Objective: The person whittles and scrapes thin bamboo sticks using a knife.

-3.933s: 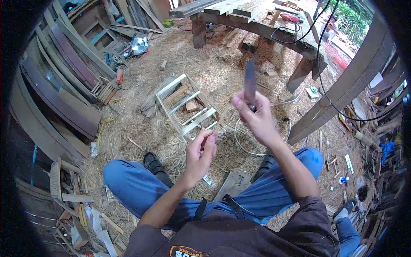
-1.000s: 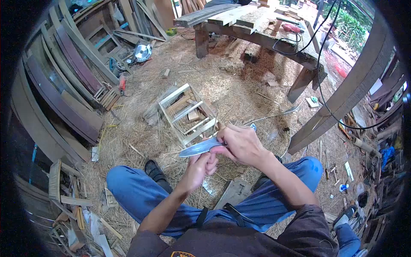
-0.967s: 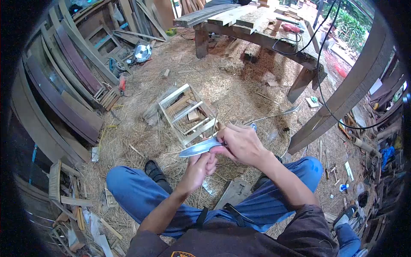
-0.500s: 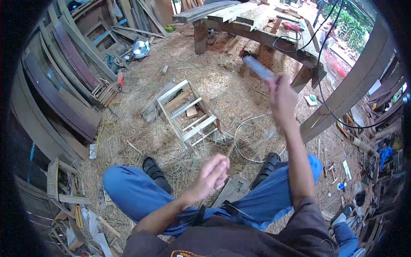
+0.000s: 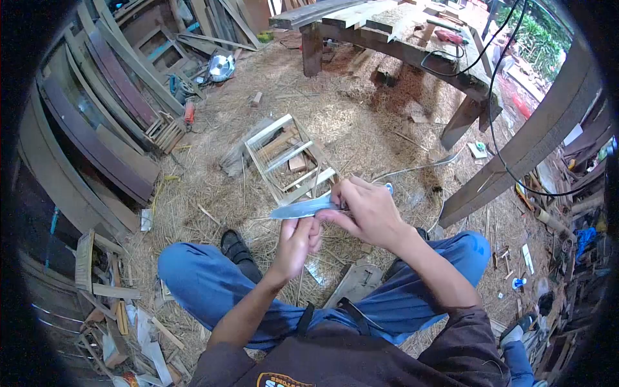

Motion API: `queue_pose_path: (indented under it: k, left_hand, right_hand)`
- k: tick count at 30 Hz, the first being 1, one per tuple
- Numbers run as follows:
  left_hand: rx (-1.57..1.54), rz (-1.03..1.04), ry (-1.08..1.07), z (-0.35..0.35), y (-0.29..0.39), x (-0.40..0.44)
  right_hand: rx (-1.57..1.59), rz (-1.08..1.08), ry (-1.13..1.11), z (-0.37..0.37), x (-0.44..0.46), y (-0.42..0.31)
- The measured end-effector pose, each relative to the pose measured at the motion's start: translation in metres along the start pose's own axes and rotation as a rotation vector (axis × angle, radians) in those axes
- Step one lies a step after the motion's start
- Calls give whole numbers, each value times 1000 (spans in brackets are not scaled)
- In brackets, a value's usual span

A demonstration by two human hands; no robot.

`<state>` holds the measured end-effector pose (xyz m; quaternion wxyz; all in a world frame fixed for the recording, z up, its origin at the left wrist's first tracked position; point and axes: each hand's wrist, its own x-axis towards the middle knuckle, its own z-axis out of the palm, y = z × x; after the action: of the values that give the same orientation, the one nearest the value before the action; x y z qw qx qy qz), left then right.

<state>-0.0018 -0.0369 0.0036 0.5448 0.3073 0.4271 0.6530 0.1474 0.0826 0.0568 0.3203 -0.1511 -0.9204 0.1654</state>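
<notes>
My right hand (image 5: 371, 211) is closed on the handle of a knife (image 5: 302, 209), whose wide blade points left. Just under the blade, my left hand (image 5: 296, 245) is closed with its fingertips near the edge; a thin strip shows in it, partly hidden by the blade. Beyond the hands, a small slatted wooden frame (image 5: 269, 133) lies on the straw-covered floor with wood pieces inside it. A long thin strip (image 5: 412, 169) curves across the floor to the right.
A rough wooden workbench (image 5: 400, 50) stands ahead, a red power tool (image 5: 449, 37) on it. A circular saw (image 5: 221, 67) and leaning boards (image 5: 97, 138) are at the left. A slanted beam (image 5: 516, 155) and black cable (image 5: 500, 151) cross the right. Another person's leg (image 5: 518, 361) shows lower right.
My right hand has swung the knife from the upper right back down over my left hand. The blade now points left, as it did one second ago.
</notes>
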Motion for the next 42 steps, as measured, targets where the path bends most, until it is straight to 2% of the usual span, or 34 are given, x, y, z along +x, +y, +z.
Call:
queue_pose_path:
  k: [6,10,13,17,21,22,25,28,34,37,38,42]
  left_hand:
    - [-8,-53,-44,8,1,0]
    - [-83,-131,-81,13,10,2]
    - [-133,-157,-83,17,17,4]
    - [-169,-136,-95,10,15,7]
    - [-128,-168,-83,10,4,2]
    - [-111,-172,-82,10,5,3]
    - [-63,-161,-129,8,5,-3]
    - [-7,-94,-80,9,18,1]
    - [-27,-39,68,-7,0,3]
    - [122,-15,-74,-1,0,-2]
    - [64,-62,-13,4,0,-3]
    - [-60,-27,-13,3,14,10]
  right_hand:
    - [13,-54,35,-2,1,14]
    - [-29,-16,187,-14,4,38]
    - [-87,129,265,-29,3,49]
    - [-112,162,237,-25,1,42]
    - [-26,-57,115,-7,-3,21]
    - [-57,-105,141,-8,-2,23]
    - [-236,291,389,-38,13,62]
    - [-224,336,341,-50,8,50]
    - [17,-20,94,3,0,2]
    - [53,-63,54,8,-2,8]
    - [40,-111,80,7,1,16]
    - [10,-54,167,-4,9,34]
